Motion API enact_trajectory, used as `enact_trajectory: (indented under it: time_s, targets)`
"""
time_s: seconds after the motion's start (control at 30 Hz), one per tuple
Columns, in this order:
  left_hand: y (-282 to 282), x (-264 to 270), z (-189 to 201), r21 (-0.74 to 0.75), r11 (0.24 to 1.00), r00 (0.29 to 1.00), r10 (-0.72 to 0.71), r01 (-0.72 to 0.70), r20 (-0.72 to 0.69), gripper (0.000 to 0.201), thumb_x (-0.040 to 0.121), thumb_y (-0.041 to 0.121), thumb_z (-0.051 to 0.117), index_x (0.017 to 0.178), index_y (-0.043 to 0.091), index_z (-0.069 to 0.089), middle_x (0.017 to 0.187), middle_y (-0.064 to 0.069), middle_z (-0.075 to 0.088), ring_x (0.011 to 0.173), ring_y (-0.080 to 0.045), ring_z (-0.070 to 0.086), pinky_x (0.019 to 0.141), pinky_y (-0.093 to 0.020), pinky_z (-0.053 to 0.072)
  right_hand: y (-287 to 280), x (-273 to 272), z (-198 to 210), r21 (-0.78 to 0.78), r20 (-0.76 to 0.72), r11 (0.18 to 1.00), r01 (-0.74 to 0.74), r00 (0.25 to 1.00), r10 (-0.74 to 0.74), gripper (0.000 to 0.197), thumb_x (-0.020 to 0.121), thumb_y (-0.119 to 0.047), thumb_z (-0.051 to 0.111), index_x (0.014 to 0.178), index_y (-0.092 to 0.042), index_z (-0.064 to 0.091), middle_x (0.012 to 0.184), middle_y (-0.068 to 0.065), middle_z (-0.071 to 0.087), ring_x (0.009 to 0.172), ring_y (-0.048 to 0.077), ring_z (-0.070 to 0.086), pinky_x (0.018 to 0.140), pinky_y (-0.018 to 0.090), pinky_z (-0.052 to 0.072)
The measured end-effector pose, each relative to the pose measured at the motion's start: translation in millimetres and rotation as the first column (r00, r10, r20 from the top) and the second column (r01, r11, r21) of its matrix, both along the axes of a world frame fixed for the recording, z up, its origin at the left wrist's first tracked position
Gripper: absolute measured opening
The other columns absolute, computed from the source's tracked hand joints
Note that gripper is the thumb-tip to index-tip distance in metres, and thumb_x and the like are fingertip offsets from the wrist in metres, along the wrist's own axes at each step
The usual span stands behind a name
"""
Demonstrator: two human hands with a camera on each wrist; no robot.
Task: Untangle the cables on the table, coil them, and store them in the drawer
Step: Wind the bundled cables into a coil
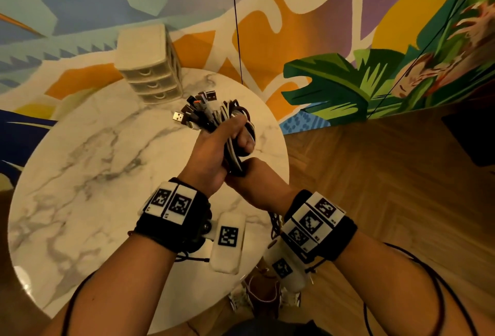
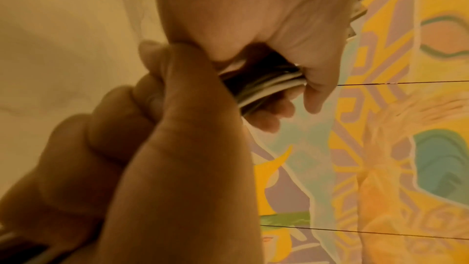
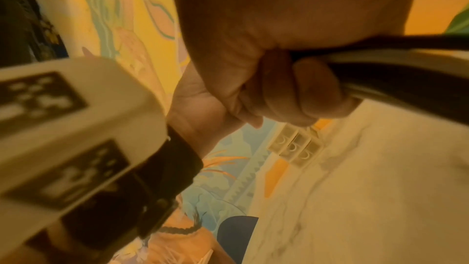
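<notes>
A bundle of black and white cables is held above the round marble table, with several USB plugs fanning out at its far end. My left hand grips the bundle's upper part, fingers curled round it. Just below, my right hand grips the lower part, touching the left hand. The left wrist view shows the left hand and right hand closed on the same cables. In the right wrist view, my right hand grips the strands. A small white drawer unit stands at the table's far edge, all drawers closed.
Loose cable ends hang below my right wrist past the table's rim. Wooden floor lies to the right and a painted wall behind. A thin black cord hangs down the wall. The drawer unit also shows in the right wrist view.
</notes>
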State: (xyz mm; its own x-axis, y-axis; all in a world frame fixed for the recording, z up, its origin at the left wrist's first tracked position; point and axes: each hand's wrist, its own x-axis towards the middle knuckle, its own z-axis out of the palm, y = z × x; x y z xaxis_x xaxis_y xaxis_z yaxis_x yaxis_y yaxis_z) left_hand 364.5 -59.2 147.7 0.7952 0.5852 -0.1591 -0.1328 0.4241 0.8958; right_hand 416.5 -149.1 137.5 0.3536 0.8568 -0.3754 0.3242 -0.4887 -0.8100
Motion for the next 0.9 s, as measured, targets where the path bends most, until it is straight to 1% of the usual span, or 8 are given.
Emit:
enact_trajectory:
  time_s: [0.07,0.17,0.27,0.37,0.5,0.63,0.8,0.9]
  targets:
    - [-1,-3,5,-0.002,0.999,0.999,-0.047,0.047,-0.006,0.031,0.085,0.020,0.054,0.061,0.013,0.035,0.047,0.000,0.036,0.044,-0.016,0.038,0.054,-0.028,0.039,-1,0,2,0.023,0.039,0.998,-0.054,0.998,0.053,0.026,0.093,-0.019,0.051,0.076,0.001,0.056,0.067,0.013,0.048,0.060,0.021,0.042,0.052,0.031,0.028]
    - [-1,-8,8,0.009,0.999,0.999,-0.037,0.037,-0.013,0.034,0.087,0.023,0.052,0.058,0.015,0.036,0.040,0.003,0.030,0.034,-0.013,0.028,0.050,-0.031,0.031,-2,-6,5,0.046,0.005,0.994,-0.100,0.995,0.100,0.026,0.092,-0.013,0.051,0.067,-0.008,0.048,0.068,0.013,0.046,0.058,0.017,0.038,0.052,0.027,0.028]
    - [-1,-14,13,-0.062,0.996,0.998,-0.053,0.056,0.043,0.036,0.090,0.026,0.048,0.059,0.015,0.034,0.036,0.005,0.028,0.030,-0.009,0.022,0.043,-0.028,0.024,-3,-9,1,0.030,-0.089,1.000,-0.001,0.996,0.003,0.025,0.084,-0.015,0.059,0.077,0.009,0.053,0.070,0.017,0.049,0.060,0.019,0.039,0.057,0.030,0.032]
    - [0,-17,15,-0.090,0.994,0.997,-0.053,0.057,0.052,0.037,0.091,0.027,0.047,0.058,0.014,0.036,0.035,0.005,0.028,0.030,-0.009,0.020,0.044,-0.030,0.015,-4,-7,-3,-0.002,-0.058,1.000,0.018,0.998,-0.018,0.026,0.083,-0.014,0.058,0.070,0.008,0.050,0.066,0.018,0.049,0.059,0.021,0.039,0.058,0.032,0.032]
    - [0,-18,14,0.019,1.000,1.000,0.003,-0.003,0.006,0.033,0.088,0.024,0.052,0.059,0.013,0.040,0.039,0.002,0.032,0.033,-0.014,0.029,0.048,-0.034,0.020,-2,-4,9,-0.051,-0.107,0.999,0.015,0.994,-0.020,0.037,0.084,-0.015,0.057,0.055,-0.009,0.034,0.054,0.006,0.033,0.051,0.017,0.028,0.053,0.030,0.024]
    - [-3,-19,19,0.057,0.998,1.000,-0.004,0.003,0.016,0.034,0.087,0.018,0.051,0.056,0.014,0.038,0.039,0.000,0.031,0.033,-0.016,0.032,0.050,-0.029,0.039,0,-5,23,-0.014,-0.143,0.999,-0.032,0.989,0.030,0.028,0.084,-0.012,0.056,0.060,-0.013,0.042,0.058,0.003,0.039,0.054,0.015,0.033,0.053,0.029,0.028]
    - [2,-19,24,-0.031,0.999,0.999,-0.018,0.019,0.032,0.034,0.086,0.023,0.050,0.057,0.015,0.036,0.036,0.004,0.030,0.031,-0.012,0.025,0.044,-0.027,0.030,0,-3,19,0.017,-0.091,0.999,-0.051,0.994,0.052,0.037,0.085,-0.013,0.057,0.055,-0.013,0.036,0.054,0.002,0.036,0.050,0.014,0.030,0.050,0.027,0.025]
    - [4,-22,26,-0.097,0.994,0.995,-0.045,0.053,0.087,0.037,0.089,0.024,0.047,0.055,0.016,0.036,0.032,0.006,0.028,0.026,-0.008,0.021,0.038,-0.023,0.023,-4,-1,4,-0.015,0.004,0.998,-0.068,0.998,0.068,0.038,0.085,-0.017,0.059,0.053,-0.013,0.040,0.053,0.003,0.038,0.051,0.016,0.033,0.053,0.029,0.029]
